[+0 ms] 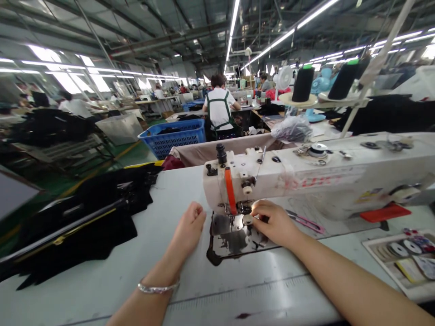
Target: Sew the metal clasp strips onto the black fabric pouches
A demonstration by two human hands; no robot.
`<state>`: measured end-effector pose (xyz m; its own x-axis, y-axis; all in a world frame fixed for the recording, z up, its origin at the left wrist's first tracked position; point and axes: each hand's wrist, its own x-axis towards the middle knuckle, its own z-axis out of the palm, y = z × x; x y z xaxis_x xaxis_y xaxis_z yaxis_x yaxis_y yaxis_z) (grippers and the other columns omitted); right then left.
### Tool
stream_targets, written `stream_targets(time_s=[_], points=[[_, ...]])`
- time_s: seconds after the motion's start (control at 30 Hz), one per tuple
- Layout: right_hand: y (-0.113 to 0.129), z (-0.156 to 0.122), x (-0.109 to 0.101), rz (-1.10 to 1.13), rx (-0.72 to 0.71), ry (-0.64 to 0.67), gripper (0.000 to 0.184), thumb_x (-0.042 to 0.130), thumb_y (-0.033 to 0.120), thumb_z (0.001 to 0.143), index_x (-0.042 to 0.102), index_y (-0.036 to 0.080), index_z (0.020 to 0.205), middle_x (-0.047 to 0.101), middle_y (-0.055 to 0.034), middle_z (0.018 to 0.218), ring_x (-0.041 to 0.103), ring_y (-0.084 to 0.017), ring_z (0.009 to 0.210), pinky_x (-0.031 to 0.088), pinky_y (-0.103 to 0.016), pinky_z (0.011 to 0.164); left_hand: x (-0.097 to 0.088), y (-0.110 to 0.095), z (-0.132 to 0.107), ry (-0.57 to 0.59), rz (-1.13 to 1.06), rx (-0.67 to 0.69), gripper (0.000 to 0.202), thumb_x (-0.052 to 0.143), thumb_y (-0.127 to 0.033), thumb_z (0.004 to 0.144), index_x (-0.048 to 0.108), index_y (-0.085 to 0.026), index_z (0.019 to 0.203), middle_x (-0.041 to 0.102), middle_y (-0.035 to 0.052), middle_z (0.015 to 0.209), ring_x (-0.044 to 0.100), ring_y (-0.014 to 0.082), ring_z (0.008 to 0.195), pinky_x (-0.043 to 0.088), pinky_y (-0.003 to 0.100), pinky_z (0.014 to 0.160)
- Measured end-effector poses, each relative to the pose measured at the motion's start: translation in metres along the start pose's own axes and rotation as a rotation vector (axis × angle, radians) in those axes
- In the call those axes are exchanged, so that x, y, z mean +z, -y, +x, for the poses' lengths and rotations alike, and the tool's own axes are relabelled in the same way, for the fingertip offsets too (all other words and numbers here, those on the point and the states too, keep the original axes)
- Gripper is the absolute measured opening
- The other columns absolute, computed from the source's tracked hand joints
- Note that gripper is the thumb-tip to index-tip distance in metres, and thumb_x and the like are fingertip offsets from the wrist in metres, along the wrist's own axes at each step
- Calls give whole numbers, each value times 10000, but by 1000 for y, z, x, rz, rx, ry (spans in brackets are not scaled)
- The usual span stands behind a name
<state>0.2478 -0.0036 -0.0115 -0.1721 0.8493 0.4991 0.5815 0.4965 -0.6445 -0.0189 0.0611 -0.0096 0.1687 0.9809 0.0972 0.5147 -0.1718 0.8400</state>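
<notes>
A white sewing machine (319,176) with an orange strip on its head stands across the table. My right hand (277,224) is at the right of the needle area, fingers curled and thumb tip at a small round knob (248,219) above the metal needle plate (234,240). Whatever its fingertips grip is too small to make out. Left of the machine head, my left hand (190,226) is held closed over the table, thumb against the bent fingers. Anything pinched in it is hidden. Behind my right hand lies a pink-handled tool (307,222), perhaps snips.
Black fabric pieces (91,222) lie along the table's left side. A tray (404,258) at right holds bobbins and small items. Black thread cones (303,84) stand behind the machine. Beyond are a blue basket (173,138) and a seated person (219,108).
</notes>
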Motion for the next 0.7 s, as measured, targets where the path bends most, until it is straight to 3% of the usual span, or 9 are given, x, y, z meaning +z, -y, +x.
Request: stream_targets(time_s=[0.33, 0.43, 0.5, 0.57, 0.6, 0.63, 0.7], points=[[-7, 5, 1, -75, -17, 10, 128, 620, 128, 874, 663, 208, 783, 706, -29, 861, 647, -171, 846, 509, -321, 806, -2, 12, 8, -61, -4, -84, 151, 473, -336, 846, 408, -233, 757, 406, -82, 519, 384, 136, 501, 275, 252, 501], [12, -2, -7, -129, -100, 64, 136, 607, 146, 885, 668, 212, 782, 707, -46, 870, 650, -197, 876, 508, -366, 838, -1, 15, 8, -72, -10, -84, 157, 470, -338, 850, 407, -231, 754, 411, -80, 528, 389, 133, 507, 282, 249, 510], [40, -11, -27, -154, -173, 128, 132, 606, 170, 890, 673, 230, 793, 698, -35, 840, 648, -191, 828, 518, -350, 777, -1, 16, 8, -77, -11, -87, 157, 470, -330, 845, 402, -230, 745, 404, -81, 527, 385, 131, 506, 280, 247, 514], [74, -16, -63, -184, -254, 161, 104, 613, 186, 893, 678, 258, 854, 700, -21, 861, 648, -172, 787, 526, -321, 711, 0, 16, 9, -75, -12, -92, 150, 469, -324, 837, 402, -230, 742, 400, -81, 523, 378, 131, 499, 274, 245, 512], [88, -15, -86, -281, -307, 80, 114, 607, 183, 905, 682, 269, 920, 711, -31, 922, 663, -185, 838, 543, -338, 751, 0, 17, 10, -74, -12, -93, 145, 469, -323, 833, 406, -229, 743, 401, -81, 523, 377, 131, 497, 272, 245, 512], [99, -11, -110, -398, -341, -97, 136, 604, 184, 921, 682, 275, 985, 718, -44, 989, 674, -209, 914, 553, -369, 822, 0, 17, 10, -74, -12, -94, 140, 469, -323, 830, 410, -229, 745, 404, -80, 527, 378, 131, 496, 272, 245, 513], [105, 7, -159, -660, -333, -356, 182, 609, 211, 947, 690, 305, 1079, 717, -45, 1065, 670, -249, 991, 545, -438, 901, 0, 18, 12, -76, -14, -91, 133, 469, -326, 826, 417, -228, 753, 415, -78, 540, 384, 132, 501, 278, 246, 519]])
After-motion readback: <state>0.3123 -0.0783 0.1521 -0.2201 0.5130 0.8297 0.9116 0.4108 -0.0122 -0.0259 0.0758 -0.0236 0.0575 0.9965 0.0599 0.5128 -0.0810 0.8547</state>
